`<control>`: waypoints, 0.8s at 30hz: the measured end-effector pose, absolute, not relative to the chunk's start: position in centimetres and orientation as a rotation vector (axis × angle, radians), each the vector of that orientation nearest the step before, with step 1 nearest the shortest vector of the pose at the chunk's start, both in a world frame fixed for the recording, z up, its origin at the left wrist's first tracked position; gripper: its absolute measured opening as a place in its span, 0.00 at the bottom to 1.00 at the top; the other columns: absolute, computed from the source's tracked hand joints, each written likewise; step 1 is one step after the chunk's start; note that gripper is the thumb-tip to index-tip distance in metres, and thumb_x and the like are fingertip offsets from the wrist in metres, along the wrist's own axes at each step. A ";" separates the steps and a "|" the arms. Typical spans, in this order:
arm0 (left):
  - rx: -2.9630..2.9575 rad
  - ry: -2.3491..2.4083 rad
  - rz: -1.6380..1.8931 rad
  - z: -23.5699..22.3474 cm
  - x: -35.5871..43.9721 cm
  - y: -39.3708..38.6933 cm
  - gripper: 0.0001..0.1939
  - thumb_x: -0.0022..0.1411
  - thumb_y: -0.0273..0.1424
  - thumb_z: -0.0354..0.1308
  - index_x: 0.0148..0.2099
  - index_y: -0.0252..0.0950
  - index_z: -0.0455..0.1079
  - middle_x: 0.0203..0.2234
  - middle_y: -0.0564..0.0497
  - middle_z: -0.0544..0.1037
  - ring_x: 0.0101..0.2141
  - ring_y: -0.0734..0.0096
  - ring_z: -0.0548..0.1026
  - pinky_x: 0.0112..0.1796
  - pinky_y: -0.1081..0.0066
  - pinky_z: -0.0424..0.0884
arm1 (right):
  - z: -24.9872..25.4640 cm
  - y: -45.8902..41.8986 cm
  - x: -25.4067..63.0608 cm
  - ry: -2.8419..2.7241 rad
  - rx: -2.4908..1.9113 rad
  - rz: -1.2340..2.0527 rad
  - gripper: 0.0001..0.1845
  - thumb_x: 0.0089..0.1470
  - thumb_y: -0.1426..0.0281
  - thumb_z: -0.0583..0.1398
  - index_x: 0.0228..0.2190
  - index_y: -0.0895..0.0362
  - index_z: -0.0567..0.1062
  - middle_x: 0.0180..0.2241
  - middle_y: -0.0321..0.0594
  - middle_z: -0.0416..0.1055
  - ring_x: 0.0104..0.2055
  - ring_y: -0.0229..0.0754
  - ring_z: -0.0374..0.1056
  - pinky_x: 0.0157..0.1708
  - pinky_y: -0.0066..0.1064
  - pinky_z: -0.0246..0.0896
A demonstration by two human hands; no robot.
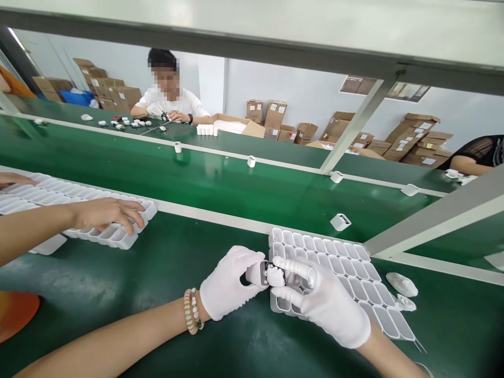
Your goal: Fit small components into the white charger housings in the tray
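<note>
My left hand [230, 283], in a white glove, is closed around a small white oval plastic housing [255, 274] that lies on its side, its opening facing right. At that opening sits a small white and black mechanism [274, 275]. My gloved right hand [333, 302] pinches the mechanism between thumb and fingers. How deep it sits inside the housing I cannot tell. Rows of similar open-topped white housings [357, 289] stand packed together on the green table, under and behind my right hand.
Beyond the table, a green conveyor belt [212, 184] carries a white housing [340, 222]. Crumpled white pieces [401, 283] lie right of the rows. At left, a co-worker's hand [108, 214] rests on more housings [151, 210]. A slanted metal post [433, 218] rises at right.
</note>
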State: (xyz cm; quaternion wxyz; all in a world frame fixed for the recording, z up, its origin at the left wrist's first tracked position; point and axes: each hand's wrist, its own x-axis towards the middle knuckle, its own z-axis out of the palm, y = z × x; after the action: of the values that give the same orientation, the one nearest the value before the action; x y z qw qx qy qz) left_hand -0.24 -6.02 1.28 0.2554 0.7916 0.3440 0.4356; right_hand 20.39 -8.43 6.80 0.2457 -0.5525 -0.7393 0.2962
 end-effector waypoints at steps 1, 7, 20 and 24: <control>2.145 0.946 1.172 1.4 -0.2 -6.0 0.22 0.56 0.27 0.68 0.52 0.42 0.68 0.41 0.48 0.77 0.45 0.60 0.74 0.45 0.60 0.75 | 6.7 -8.5 20.4 -2.001 -1.512 0.824 0.18 0.51 0.64 0.65 0.45 0.50 0.79 0.37 0.38 0.79 0.35 0.44 0.75 0.38 0.34 0.75; 2.135 0.974 1.118 1.8 -0.2 -6.0 0.19 0.56 0.26 0.66 0.50 0.41 0.69 0.40 0.49 0.77 0.44 0.60 0.74 0.45 0.60 0.75 | 6.7 -8.8 20.2 -1.955 -1.526 0.940 0.17 0.53 0.62 0.63 0.45 0.50 0.79 0.36 0.38 0.79 0.34 0.44 0.75 0.34 0.34 0.75; 2.045 0.964 1.212 1.4 -0.2 -6.8 0.21 0.53 0.27 0.66 0.50 0.40 0.69 0.41 0.48 0.77 0.43 0.60 0.75 0.45 0.59 0.75 | 5.1 -8.9 19.4 -2.227 -1.384 0.481 0.10 0.57 0.58 0.63 0.36 0.51 0.74 0.27 0.34 0.73 0.27 0.42 0.70 0.27 0.34 0.69; 1.989 1.061 1.244 2.2 -0.1 -7.5 0.21 0.52 0.30 0.69 0.48 0.40 0.71 0.43 0.47 0.76 0.42 0.60 0.76 0.45 0.59 0.76 | 5.2 -10.2 18.6 -2.223 -1.320 0.291 0.11 0.60 0.58 0.60 0.40 0.51 0.72 0.29 0.36 0.75 0.28 0.43 0.72 0.29 0.35 0.70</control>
State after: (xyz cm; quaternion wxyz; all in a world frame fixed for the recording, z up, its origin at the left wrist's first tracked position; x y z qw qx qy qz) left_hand -0.13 -7.50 2.20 0.2799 0.7416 0.3955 0.4639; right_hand 18.58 -10.20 5.22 0.2668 -0.4890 -0.8234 0.1078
